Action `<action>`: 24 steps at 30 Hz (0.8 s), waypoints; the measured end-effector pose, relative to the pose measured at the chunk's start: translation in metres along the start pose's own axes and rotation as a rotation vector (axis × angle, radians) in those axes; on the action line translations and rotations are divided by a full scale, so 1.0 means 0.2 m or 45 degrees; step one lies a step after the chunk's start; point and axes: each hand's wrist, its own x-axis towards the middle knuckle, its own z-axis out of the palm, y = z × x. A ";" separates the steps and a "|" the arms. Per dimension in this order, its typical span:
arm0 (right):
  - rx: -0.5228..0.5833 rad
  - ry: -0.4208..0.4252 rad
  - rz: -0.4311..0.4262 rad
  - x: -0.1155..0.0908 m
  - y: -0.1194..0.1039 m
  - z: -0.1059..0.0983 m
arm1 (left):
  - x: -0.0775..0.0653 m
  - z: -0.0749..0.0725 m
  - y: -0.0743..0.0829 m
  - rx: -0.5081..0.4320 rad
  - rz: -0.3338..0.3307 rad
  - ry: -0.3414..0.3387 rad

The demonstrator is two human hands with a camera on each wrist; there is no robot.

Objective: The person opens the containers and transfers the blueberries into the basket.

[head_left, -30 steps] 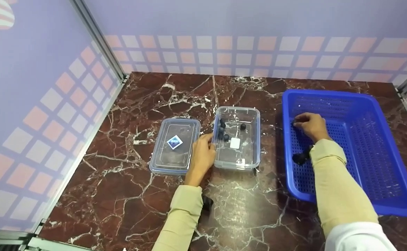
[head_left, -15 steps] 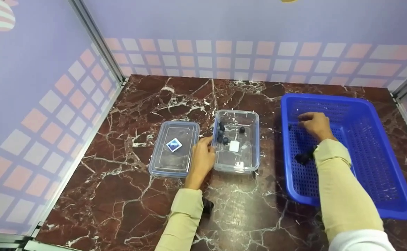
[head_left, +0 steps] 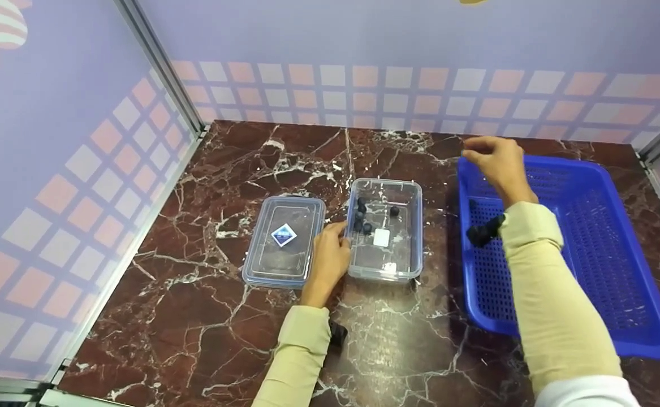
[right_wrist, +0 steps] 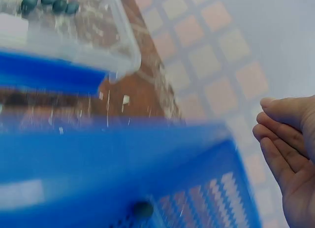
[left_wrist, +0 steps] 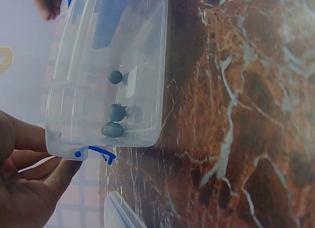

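My left hand [head_left: 331, 257] rests its fingers against the left side of a clear plastic container [head_left: 418, 237]. In the left wrist view, they touch its corner near a blue latch. Several blueberries [head_left: 394, 211] lie inside the container, mostly along its left wall. Above the far left rim of a blue plastic basket [head_left: 471, 299] is my right hand [head_left: 499, 164]. Its thumb and fingers reach forward close together, and nothing shows between them in the right wrist view [right_wrist: 290, 144]. One dark blueberry [right_wrist: 142, 210] sits in the basket below.
Left of the container lies a clear lid [head_left: 276, 263] with a blue diamond sticker. All stand on a dark red marbled table [head_left: 205, 328]. Patterned panels [head_left: 330, 34] close off the back and the sides. A black wrist camera [head_left: 482, 233] sits under the right wrist.
My right hand has risen out of the basket, moving up and slightly left to above its far left rim. The left hand stays at the container.
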 end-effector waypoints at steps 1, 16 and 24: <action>0.005 -0.025 -0.005 0.00 -0.03 0.02 | 0.00 0.00 0.00 0.001 -0.007 -0.001; -0.174 -0.350 -0.237 -0.01 -0.22 0.29 | 0.01 0.00 0.00 0.038 0.003 0.006; -0.321 -0.456 -0.376 -0.05 -0.24 0.42 | 0.01 0.00 0.00 0.033 -0.023 -0.015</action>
